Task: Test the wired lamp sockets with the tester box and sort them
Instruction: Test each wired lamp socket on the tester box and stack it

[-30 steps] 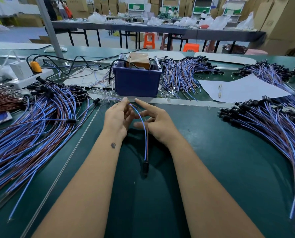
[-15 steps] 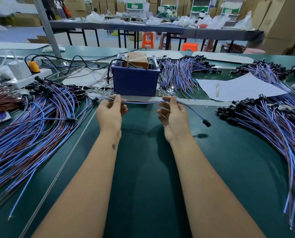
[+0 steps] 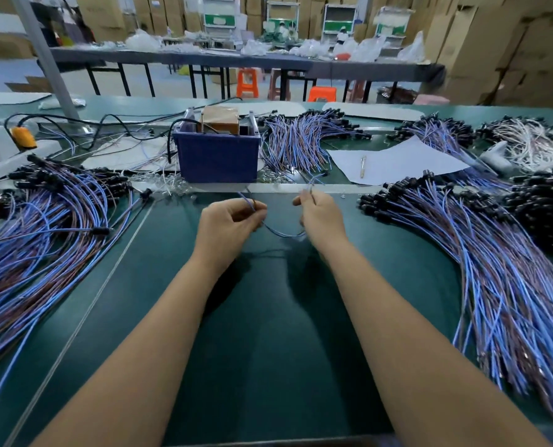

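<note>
One wired lamp socket's blue-and-brown wire sags in a loop between my two hands. My left hand pinches its bare wire ends just in front of the blue tester box. My right hand grips the other stretch of wire, and the small black socket sticks up beyond its fingers. The box holds a brown block with metal posts on top. Both hands hover over the green table.
A large fan of wired sockets lies on the left, another pile on the right, a third bundle behind the box. White paper with a pen lies right of the box. A power strip and black cables sit far left.
My hands came closer together and moved toward the box, so the stretched wire now sags in a loop. The socket end rose from the right of my right hand to above it.
</note>
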A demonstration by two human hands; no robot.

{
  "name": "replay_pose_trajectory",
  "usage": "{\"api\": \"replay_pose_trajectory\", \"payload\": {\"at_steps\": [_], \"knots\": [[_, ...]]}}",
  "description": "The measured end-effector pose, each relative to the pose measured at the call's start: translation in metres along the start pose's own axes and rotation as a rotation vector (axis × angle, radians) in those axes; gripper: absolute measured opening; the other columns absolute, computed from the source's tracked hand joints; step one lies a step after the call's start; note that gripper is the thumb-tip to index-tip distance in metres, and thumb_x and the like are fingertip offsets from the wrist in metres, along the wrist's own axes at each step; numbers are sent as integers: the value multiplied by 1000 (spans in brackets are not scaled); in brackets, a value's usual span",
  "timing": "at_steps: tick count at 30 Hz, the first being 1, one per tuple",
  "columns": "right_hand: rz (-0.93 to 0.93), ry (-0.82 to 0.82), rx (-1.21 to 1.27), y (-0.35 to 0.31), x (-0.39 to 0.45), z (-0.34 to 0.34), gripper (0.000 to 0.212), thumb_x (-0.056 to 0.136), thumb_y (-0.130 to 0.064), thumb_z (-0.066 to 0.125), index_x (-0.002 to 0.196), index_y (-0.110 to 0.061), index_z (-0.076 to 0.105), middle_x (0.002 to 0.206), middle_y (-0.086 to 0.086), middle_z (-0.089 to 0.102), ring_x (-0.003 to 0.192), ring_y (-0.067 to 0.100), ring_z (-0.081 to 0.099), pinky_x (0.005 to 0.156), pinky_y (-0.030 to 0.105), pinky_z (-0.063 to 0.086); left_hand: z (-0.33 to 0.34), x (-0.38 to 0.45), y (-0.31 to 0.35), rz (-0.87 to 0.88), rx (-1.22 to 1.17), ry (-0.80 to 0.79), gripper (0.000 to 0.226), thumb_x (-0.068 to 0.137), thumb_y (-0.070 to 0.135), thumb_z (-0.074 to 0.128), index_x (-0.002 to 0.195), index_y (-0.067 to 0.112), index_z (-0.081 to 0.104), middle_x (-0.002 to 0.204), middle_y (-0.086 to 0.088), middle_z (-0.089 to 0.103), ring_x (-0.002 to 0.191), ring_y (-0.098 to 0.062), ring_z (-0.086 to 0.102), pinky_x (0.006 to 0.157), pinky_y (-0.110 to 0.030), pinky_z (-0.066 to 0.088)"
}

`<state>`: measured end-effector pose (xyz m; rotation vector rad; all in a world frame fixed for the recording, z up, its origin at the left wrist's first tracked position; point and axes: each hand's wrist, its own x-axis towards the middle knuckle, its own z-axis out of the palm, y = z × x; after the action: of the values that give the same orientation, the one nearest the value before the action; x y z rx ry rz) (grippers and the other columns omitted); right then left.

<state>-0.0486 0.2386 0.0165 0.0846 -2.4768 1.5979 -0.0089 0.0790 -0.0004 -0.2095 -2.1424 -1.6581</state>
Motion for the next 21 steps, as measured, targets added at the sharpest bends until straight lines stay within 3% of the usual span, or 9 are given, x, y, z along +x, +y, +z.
{"api": "replay_pose_trajectory", "payload": {"at_steps": [2, 5, 11, 15, 18, 21], "knots": [[-33, 34, -102, 5, 5, -32, 32, 104, -29, 39, 91, -14, 65, 70, -3, 54, 75, 22, 53, 68, 29, 35, 21, -5, 11, 66, 39, -98, 22, 82, 5, 74, 77, 27, 73, 70, 13, 70, 68, -8, 65, 75, -30, 57], [-97, 74, -222, 12, 8, -82, 33, 103, -31, 43, 98, -13, 70, 67, -4, 55, 71, 22, 52, 65, 32, 36, 56, -8, 31, 216, 103, -198, 6, 79, 11, 79, 80, 16, 77, 72, 21, 69, 66, 0, 65, 71, -21, 55], [-111, 214, -571, 26, 10, -168, 36, 100, -41, 44, 83, -19, 68, 68, -4, 58, 72, 25, 53, 57, 33, 35, 134, -31, 69, 365, 220, -530, 14, 82, 9, 76, 96, 10, 77, 83, -4, 72, 71, -13, 65, 74, -27, 54], [6, 256, -799, 44, 4, -201, 29, 99, -39, 48, 106, -23, 71, 107, 4, 69, 94, 30, 61, 65, 32, 41, 173, -47, 77, 361, 430, -797, 29, 88, 12, 65, 115, 22, 72, 106, -1, 72, 96, -19, 65, 87, -34, 52], [73, 234, -866, 53, 0, -208, 30, 96, -32, 55, 124, -30, 64, 131, 5, 58, 113, 30, 57, 74, 34, 41, 177, -49, 76, 336, 444, -808, 29, 89, 10, 62, 113, 23, 73, 107, 0, 73, 98, -18, 65, 88, -32, 50], [113, 258, -895, 54, -2, -201, 36, 94, -26, 57, 129, -31, 59, 136, 11, 48, 120, 31, 50, 76, 35, 41, 171, -47, 73, 296, 404, -759, 24, 89, 11, 63, 109, 21, 74, 106, 2, 73, 96, -15, 65, 86, -30, 50]]}}
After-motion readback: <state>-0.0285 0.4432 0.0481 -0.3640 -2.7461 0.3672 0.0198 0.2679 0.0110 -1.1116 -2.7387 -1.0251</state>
